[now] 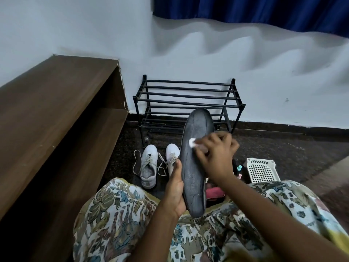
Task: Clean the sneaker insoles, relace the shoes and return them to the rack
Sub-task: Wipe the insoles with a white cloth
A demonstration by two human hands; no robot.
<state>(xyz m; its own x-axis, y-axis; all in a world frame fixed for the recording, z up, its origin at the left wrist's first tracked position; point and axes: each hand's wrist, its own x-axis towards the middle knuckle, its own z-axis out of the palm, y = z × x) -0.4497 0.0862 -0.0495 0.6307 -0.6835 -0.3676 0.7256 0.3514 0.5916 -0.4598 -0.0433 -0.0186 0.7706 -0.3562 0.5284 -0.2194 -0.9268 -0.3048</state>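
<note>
A dark grey insole [194,163] stands upright in front of me, heel end down. My left hand [174,188] grips its lower left edge. My right hand [217,156] pinches a small white wipe [192,142] and presses it against the insole's middle. Two white sneakers [149,165] [172,154] sit on the dark floor beyond my knees, toes toward the wall, with loose laces trailing beside them. The right sneaker is partly hidden behind the insole and my left hand. A black metal shoe rack [187,103] stands against the wall behind them, with nothing on its bars.
A brown wooden bench [56,110] runs along the left. A white perforated plastic basket [261,170] sits on the floor at right, with small bottles [239,168] beside it. Something pink [215,192] lies under my right forearm. A blue curtain [264,12] hangs above.
</note>
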